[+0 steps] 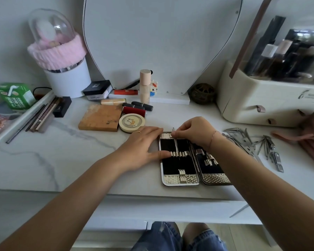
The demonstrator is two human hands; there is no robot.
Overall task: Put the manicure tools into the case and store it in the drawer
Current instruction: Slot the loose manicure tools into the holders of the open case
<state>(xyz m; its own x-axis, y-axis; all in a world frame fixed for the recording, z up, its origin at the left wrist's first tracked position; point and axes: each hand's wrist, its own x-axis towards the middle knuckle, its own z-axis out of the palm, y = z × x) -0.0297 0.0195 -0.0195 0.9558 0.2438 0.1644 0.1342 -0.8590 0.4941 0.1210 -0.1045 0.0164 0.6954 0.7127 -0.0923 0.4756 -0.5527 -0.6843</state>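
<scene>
- The case (179, 178) lies open on the surface (62, 151), near its front edge, with both halves flat.
- The left hand (143, 147) rests on the left rim of the case. Its fingers (159, 153) are straight and close together and press down to keep it steady.
- The right hand (194, 131) pinches the top end of a thin tool (176, 144) between its fingertips. The tool lies in the left half, under the elastic loops.
- The other slots look empty, so I judge the packing is only at its start.
- The loose tools (252, 144) lie in a pile right of the case, not yet packed.
- Closing the case and storing it are not yet done. I cannot tell where the drawer is.
</scene>
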